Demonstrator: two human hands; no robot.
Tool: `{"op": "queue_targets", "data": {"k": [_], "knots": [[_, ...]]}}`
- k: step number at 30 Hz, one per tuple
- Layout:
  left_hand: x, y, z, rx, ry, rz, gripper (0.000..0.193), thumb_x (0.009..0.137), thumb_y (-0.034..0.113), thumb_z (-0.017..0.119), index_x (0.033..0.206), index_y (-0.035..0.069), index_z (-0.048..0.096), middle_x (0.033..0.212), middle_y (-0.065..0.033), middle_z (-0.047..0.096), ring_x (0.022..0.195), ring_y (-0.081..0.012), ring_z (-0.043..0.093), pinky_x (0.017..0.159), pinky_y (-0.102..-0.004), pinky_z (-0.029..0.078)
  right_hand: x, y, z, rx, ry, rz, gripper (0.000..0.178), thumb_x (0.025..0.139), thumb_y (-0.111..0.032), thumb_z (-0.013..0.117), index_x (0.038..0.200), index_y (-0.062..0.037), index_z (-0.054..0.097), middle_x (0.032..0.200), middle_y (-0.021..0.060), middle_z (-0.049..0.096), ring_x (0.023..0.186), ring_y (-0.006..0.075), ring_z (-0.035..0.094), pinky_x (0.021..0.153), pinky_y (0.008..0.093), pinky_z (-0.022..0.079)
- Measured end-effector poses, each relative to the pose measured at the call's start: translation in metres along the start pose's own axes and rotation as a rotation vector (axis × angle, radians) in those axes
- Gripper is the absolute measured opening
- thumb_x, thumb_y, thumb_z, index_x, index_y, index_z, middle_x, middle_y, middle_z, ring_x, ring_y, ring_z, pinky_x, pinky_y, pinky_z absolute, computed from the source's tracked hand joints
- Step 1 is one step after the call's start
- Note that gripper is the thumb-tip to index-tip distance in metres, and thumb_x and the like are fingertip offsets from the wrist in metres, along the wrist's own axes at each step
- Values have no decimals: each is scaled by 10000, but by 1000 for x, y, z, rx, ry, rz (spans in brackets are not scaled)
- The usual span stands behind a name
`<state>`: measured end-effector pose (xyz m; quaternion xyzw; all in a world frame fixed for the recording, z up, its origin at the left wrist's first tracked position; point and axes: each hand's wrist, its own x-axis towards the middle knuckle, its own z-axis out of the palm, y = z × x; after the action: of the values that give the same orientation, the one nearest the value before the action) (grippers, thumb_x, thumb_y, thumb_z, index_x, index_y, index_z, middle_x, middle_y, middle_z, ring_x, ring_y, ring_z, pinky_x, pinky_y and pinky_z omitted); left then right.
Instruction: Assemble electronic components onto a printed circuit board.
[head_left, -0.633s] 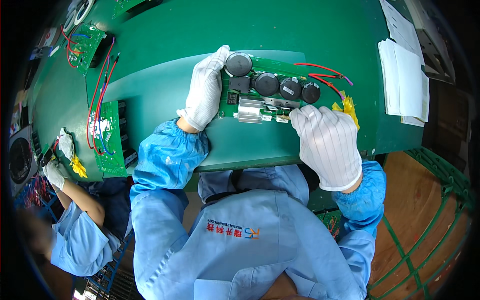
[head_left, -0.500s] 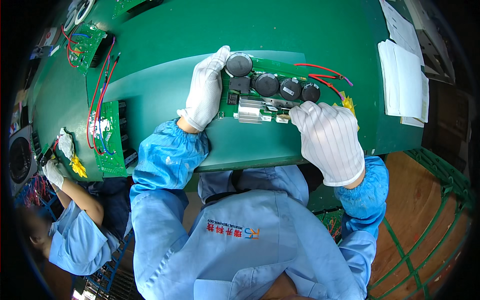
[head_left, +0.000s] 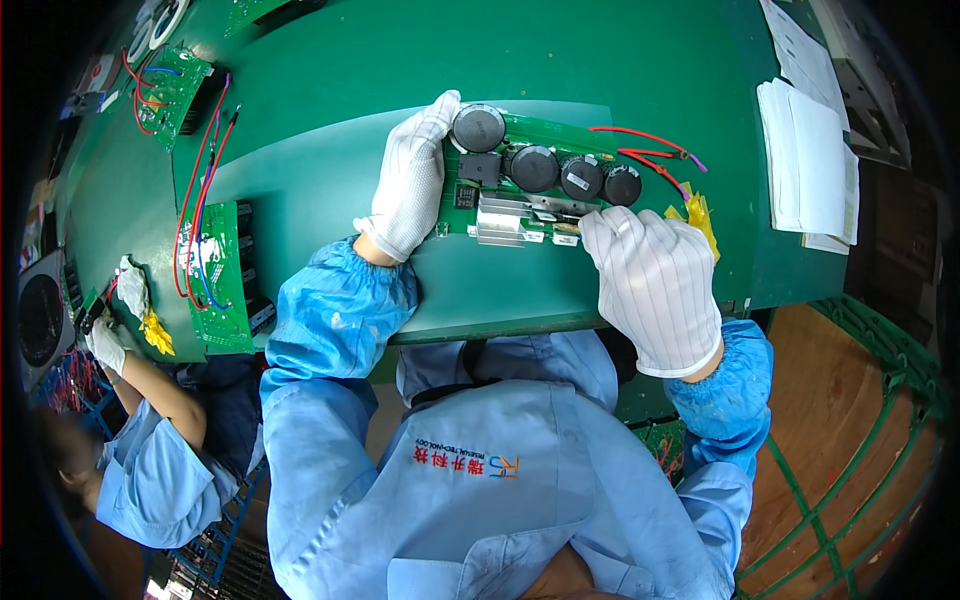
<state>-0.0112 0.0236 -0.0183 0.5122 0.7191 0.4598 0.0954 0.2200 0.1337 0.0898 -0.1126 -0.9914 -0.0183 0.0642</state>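
A green circuit board (head_left: pixel 550 128) lies before me on the bench, carrying several round black capacitors (head_left: pixel 534 169) and a silver finned heat sink (head_left: pixel 500 218). White striped gloves cover both my hands. My left hand (head_left: pixel 410 180) is closed on the board's left end, its fingertips at the far left corner by a capacitor. At the near right corner, my right hand (head_left: pixel 655 285) is closed with curled fingers, gripping the board beside the heat sink; its fingertips are partly hidden. Red wires (head_left: pixel 650 155) run off the board's right end, near a yellow piece (head_left: pixel 698 222) behind my right hand.
To the left lies another circuit board (head_left: pixel 222 290) with red and blue wires; a further wired board (head_left: pixel 172 95) is beyond it. White papers (head_left: pixel 805 160) lie at the right edge of the green bench (head_left: pixel 420 50). A co-worker (head_left: pixel 165 470) sits at the left, handling a dark part.
The back of my right hand and its wrist have shifted slightly nearer and left, while its fingertips stay at the board. More of the yellow piece shows. My left hand has kept its place.
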Motion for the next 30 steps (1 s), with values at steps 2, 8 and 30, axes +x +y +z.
{"op": "queue_targets", "data": {"k": [2,8,30], "knots": [[0,0,0,3,13,14,353,972,-35,474,1299,-51,606,1169,-222,686,1075,-354,671,990,-372,514,-1,1,0,33,29,-30,109,758,-76,642,864,-53,633,761,58,558,652,200,577,537,357,444],[2,1,0,16,13,26,363,954,-59,481,1294,-57,606,1149,-227,689,1051,-360,676,974,-375,520,2,-2,-2,0,21,-7,66,792,-75,655,849,-47,636,737,57,555,649,201,573,538,356,444],[0,-5,1,-43,19,10,346,976,-39,468,1289,-44,614,1206,-232,679,1110,-383,662,1010,-390,511,19,2,-12,-42,-90,-91,47,783,-61,647,821,-42,627,706,68,540,611,214,566,527,368,431]]}}
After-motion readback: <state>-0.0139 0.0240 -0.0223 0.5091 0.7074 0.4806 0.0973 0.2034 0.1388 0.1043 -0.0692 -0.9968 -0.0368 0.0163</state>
